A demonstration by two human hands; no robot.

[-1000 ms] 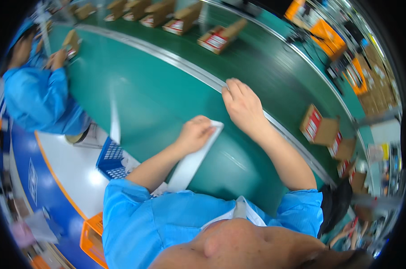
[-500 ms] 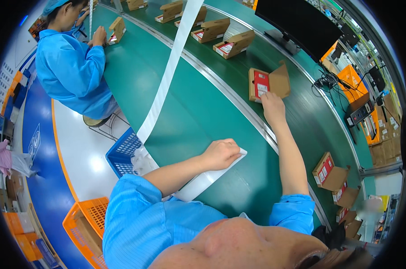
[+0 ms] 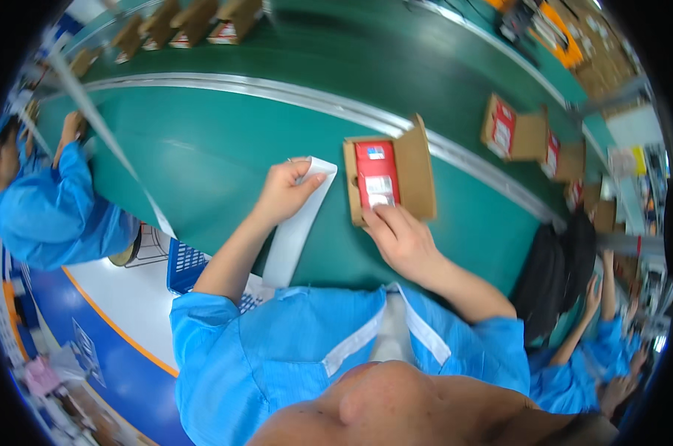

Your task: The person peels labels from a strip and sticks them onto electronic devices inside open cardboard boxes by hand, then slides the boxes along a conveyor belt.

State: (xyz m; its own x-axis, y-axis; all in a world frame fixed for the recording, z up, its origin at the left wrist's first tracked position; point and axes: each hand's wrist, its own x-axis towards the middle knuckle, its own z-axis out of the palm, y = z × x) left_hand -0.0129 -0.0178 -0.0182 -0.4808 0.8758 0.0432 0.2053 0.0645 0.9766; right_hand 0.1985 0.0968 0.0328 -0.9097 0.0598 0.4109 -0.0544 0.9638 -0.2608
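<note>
My left hand (image 3: 288, 192) pinches the folded end of a white paper strip (image 3: 286, 253) between thumb and fingers. The strip hangs down from it toward my body. Just to the right, an opened brown cardboard box (image 3: 418, 175) rests on the green work surface (image 3: 225, 156), its lid standing up on the right side. Inside lies a red package (image 3: 385, 167) with white and blue labels. My right hand (image 3: 402, 241) grips the box's near edge, with fingertips over the lower end of the red package. The two hands are apart.
Along the conveyor (image 3: 336, 59) stand several more open boxes, including a box (image 3: 500, 130) at right. A metal rail (image 3: 277, 85) divides the surfaces. A blue basket (image 3: 184, 264) sits lower left. Co-workers in blue are at far left and lower right; a dark garment (image 3: 552, 275) hangs at right.
My right hand has brought the box from the conveyor across the rail to the near surface. My left hand has lifted the strip's end beside it. The view has turned right.
</note>
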